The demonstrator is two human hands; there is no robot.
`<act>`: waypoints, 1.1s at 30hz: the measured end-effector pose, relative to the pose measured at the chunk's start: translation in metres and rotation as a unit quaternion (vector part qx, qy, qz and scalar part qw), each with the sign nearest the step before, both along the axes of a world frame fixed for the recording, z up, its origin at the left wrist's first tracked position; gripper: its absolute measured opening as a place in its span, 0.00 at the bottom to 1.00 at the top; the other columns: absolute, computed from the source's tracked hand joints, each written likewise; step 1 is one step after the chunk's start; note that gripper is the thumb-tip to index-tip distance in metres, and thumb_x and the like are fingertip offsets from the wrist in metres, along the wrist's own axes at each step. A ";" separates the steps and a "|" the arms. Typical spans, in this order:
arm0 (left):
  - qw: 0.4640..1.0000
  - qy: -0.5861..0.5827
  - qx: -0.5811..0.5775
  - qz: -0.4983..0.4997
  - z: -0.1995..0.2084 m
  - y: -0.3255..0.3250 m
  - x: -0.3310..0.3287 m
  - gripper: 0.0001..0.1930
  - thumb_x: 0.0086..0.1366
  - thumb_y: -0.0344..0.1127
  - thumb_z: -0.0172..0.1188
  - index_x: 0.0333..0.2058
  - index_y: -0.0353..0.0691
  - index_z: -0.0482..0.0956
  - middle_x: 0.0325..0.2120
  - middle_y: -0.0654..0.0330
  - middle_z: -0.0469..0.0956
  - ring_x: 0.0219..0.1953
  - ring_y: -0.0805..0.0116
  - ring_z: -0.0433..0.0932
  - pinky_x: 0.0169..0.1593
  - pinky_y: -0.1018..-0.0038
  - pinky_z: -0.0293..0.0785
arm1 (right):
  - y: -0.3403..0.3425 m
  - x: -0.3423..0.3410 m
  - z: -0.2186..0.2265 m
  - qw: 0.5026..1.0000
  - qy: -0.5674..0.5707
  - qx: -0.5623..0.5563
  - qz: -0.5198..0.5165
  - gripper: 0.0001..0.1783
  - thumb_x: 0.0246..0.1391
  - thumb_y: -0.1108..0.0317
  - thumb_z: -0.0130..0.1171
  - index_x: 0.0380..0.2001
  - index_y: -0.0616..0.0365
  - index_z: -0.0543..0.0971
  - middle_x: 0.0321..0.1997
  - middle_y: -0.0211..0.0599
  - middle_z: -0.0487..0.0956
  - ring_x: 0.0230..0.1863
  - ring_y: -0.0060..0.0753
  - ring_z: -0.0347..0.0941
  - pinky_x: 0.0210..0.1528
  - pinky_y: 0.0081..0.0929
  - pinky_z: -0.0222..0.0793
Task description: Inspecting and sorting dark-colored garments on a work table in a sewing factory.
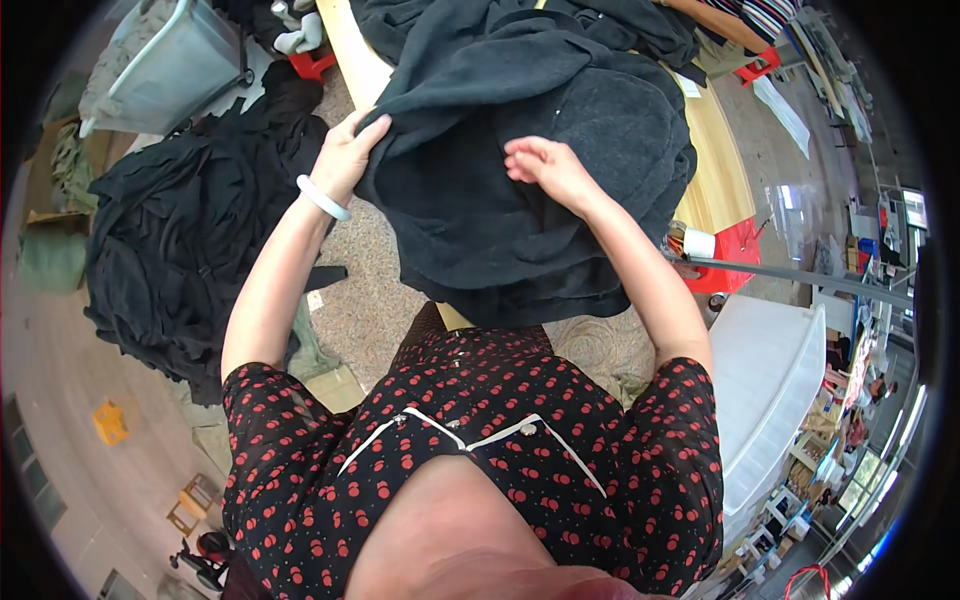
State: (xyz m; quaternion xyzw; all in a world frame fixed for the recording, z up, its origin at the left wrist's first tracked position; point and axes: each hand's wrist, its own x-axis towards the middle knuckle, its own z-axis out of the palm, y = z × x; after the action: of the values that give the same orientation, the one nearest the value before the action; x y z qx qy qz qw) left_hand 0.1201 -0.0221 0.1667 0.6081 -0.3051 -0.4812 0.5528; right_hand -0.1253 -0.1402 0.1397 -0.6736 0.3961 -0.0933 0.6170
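A black fleece-like garment [460, 225] lies bunched on the table in front of me and hangs over its near edge. My left hand [350, 150], with a pale bangle on the wrist, grips the garment's left edge between thumb and fingers, holding a fold raised. My right hand [545, 170] is over the middle of the cloth, its fingers loosely curled and apart from the thumb. Nothing shows in it. Whether its fingertips touch the fabric I cannot tell.
A big heap of black clothing [190, 230] lies on the floor to my left, below a translucent grey bin [175, 70]. The wooden table [725, 150] reaches right, by a red stool [735, 265] and a white bin [765, 380]. Another person's arm [715, 22] shows at far right.
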 end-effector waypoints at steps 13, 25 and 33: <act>0.988 0.115 -0.047 -0.087 0.049 0.067 -0.034 0.14 0.59 0.34 0.52 0.40 0.29 0.70 0.36 0.61 0.73 0.37 0.77 0.70 0.43 0.81 0.65 | -0.105 0.092 -0.105 0.797 -0.468 0.189 -0.331 0.24 0.58 0.55 0.38 0.52 0.61 0.63 0.52 0.42 0.68 0.54 0.40 0.62 0.56 0.34 0.58; 0.985 0.167 -0.046 -0.020 0.022 0.090 -0.004 0.15 0.58 0.31 0.51 0.43 0.30 0.66 0.39 0.58 0.72 0.40 0.74 0.71 0.45 0.78 0.65 | -0.157 0.081 -0.035 0.724 -0.477 0.205 -0.454 0.18 0.50 0.67 0.48 0.43 0.68 0.68 0.47 0.46 0.71 0.49 0.41 0.67 0.55 0.37 0.60; 0.965 0.243 -0.076 0.066 -0.022 0.068 0.061 0.14 0.62 0.34 0.48 0.43 0.32 0.69 0.41 0.56 0.73 0.42 0.68 0.72 0.48 0.76 0.66 | -0.082 -0.027 0.094 0.816 -0.427 0.034 -0.388 0.07 0.44 0.78 0.53 0.31 0.62 0.75 0.31 0.31 0.76 0.33 0.25 0.72 0.38 0.18 0.67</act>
State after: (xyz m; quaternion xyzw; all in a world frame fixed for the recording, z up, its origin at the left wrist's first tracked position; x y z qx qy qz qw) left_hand 0.1814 0.0463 0.1451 0.4482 -0.1565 -0.5521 0.6854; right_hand -0.1519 -0.2224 0.2338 -0.3351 0.3242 -0.5895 0.6596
